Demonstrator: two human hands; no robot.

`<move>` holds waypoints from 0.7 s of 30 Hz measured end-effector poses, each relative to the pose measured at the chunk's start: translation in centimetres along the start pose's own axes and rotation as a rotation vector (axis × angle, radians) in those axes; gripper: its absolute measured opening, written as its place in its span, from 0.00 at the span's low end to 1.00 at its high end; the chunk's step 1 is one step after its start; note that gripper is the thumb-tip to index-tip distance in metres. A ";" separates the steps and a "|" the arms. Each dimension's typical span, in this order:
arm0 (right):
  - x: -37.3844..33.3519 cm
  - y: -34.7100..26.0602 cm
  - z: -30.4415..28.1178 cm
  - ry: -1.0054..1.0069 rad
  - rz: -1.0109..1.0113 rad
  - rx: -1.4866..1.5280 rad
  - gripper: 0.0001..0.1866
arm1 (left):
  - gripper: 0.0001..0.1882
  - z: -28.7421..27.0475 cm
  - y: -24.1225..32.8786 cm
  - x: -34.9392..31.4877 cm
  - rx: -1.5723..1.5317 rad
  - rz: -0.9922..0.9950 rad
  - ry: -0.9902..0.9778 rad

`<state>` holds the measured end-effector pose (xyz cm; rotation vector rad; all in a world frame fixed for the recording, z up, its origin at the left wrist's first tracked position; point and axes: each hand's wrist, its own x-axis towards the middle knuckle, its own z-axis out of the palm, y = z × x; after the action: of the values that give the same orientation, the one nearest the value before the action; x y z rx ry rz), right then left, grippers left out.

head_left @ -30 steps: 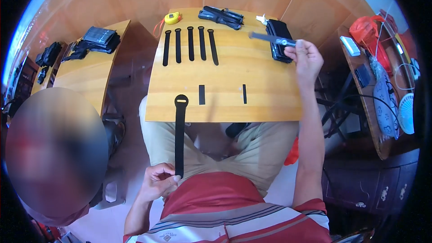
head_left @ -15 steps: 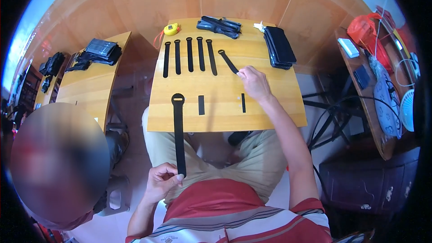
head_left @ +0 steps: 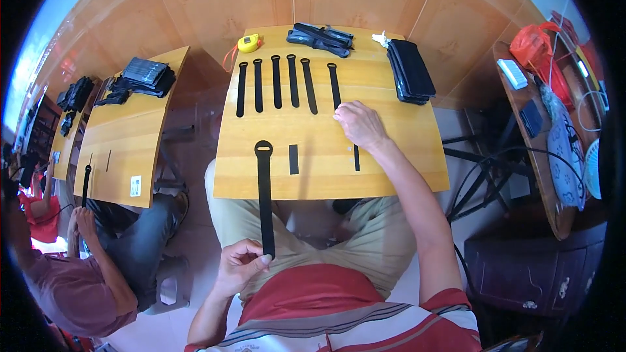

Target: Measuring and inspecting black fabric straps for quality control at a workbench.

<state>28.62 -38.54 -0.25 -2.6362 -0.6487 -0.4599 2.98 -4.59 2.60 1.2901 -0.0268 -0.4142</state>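
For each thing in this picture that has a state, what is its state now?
Left hand: pinching the long strap's lower end.
Long strap: stretched out straight, hanging over the table edge.
Right hand: resting on the sixth strap.
Sixth strap: lying flat, angled.
Five straps: lying flat, side by side.
Black stack: piled, untouched.

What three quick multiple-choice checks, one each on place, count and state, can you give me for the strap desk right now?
1. Where is the yellow tape measure?
A. far left corner of the desk
B. near edge of the desk
C. on the floor

2. How many black straps lie in the row at the far side of the desk?
A. three
B. six
C. nine

3. How is the long strap held?
A. flat, untouched
B. its lower end pinched in the left hand, hanging over the desk edge
C. rolled in the right hand

Answers: 1 A, it sits beside the row's left end. 2 B, six lie side by side. 3 B, the left thumb and fingers grip its end below the desk.
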 end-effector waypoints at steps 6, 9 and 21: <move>0.5 0.1 0.1 0.001 -0.022 -0.004 0.06 | 0.04 0.0 -0.4 0.7 0.026 -0.005 -0.019; 0.9 -0.2 0.3 -0.032 -0.011 -0.013 0.06 | 0.04 0.2 -0.3 0.8 0.002 -0.030 -0.007; 1.1 -0.9 -0.2 -0.100 0.044 -0.059 0.12 | 0.04 0.4 -0.8 1.4 0.019 -0.018 -0.040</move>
<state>29.02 -37.47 0.57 -2.7378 -0.6151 -0.3417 3.99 -5.57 1.66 1.3017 -0.0527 -0.4561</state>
